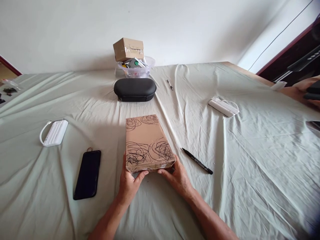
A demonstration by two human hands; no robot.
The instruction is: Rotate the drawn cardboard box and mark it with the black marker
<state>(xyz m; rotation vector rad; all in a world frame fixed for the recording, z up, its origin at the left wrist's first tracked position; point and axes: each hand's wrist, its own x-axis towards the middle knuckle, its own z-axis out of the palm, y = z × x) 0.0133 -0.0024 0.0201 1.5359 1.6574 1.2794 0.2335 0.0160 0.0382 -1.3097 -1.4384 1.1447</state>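
Two bare forearms reach in from the bottom of the frame, angled toward each other, and meet at the near end of a flat brown parcel [147, 143] lying on a pale green sheet [250, 150]. The left hand [128, 185] clasps the parcel's near left corner, thumb stretched along the front edge and fingers curled up against the side. The right hand [176, 178] closes on the near right corner, knuckles up, its fingers wrapped against the edge. Both wrists sit low, close to the cloth. The parcel lies centre frame, directly in front of the person, long side pointing away, its top covered in looping black scribbles.

There is one black marker [197, 161], capped and lying at a slant on the sheet just right of the right hand, apart from it. One dark phone [88, 174] lies screen-up to the left of the left hand. Two white ribbed devices with cord loops flank the scene: one on the left [53, 132], one farther back on the right [224, 106], well apart from each other. Beyond the parcel rests one black oval case [135, 89], zipped shut. Behind it stands one clear plastic tub [137, 68] of small items, with one small cardboard box [128, 49], taped, perched tilted on its rim. One thin pen-like tool [170, 84] lies near the case, to its right.
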